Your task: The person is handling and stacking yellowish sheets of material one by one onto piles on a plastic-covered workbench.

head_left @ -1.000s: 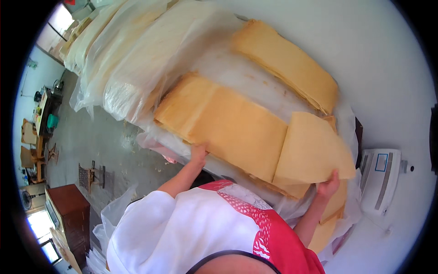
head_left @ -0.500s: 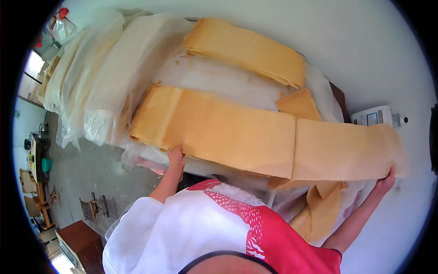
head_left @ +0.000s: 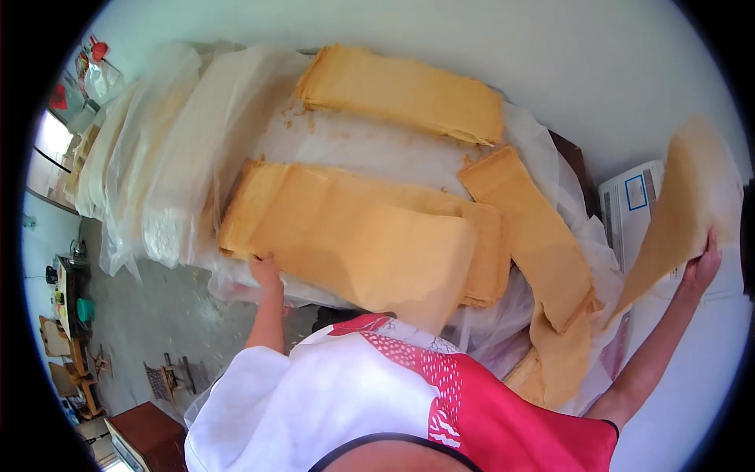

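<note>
Head view: left hand [head_left: 266, 272] pinches the tan stack [head_left: 346, 236] by its near edge; right of the stack, right hand [head_left: 702, 266] holds a raised sheet [head_left: 686, 200], partly hiding a white appliance [head_left: 623, 216], its blue-framed label [head_left: 635, 193] unreadable.

sheets [head_left: 338, 228]: matt, paper-like | wrap [head_left: 169, 224]: glossy plstc, crinkled | cabinet [head_left: 157, 434]: wd-look

I now see the right hand [head_left: 700, 266] higher, the tan sheet [head_left: 668, 216] in it swung clear of the stack [head_left: 354, 228], the top sheet [head_left: 425, 256] newly bowed, layers beneath [head_left: 489, 259] uncovered at right.
</note>
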{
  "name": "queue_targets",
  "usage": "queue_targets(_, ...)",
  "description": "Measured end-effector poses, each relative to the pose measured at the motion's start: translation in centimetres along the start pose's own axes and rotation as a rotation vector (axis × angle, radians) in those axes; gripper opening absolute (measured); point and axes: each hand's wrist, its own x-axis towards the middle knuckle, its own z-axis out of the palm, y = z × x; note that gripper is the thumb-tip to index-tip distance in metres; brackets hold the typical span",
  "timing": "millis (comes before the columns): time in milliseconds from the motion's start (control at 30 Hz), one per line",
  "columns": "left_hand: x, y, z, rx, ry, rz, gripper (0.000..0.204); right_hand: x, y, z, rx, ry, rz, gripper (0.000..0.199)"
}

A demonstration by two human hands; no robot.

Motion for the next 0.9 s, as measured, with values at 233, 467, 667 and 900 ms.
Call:
queue_targets(233,-9.9,6.2,0.6,1.091,-0.928,0.878,0.079,-1.7,0.6,4.8,0.067,-0.012,0.033,0.032)
queue_targets(467,-19.6,1.8,11.9,0.387,-1.136,1.822,0.047,-2.1,2.4,7.1,0.057,0.001,0.045,0.033)
queue_targets(667,-24.5,3.9,15.4,0.933,-1.185,1.498,0.038,-3.5,1.1,10.3,0.107,0.047,0.038,0.034)
queue_targets(900,-20.4,1.5,19.9,0.671,-1.137,1.469,0.039,-5.9,-0.9,17.6,0.15,-0.331,0.083,0.03)
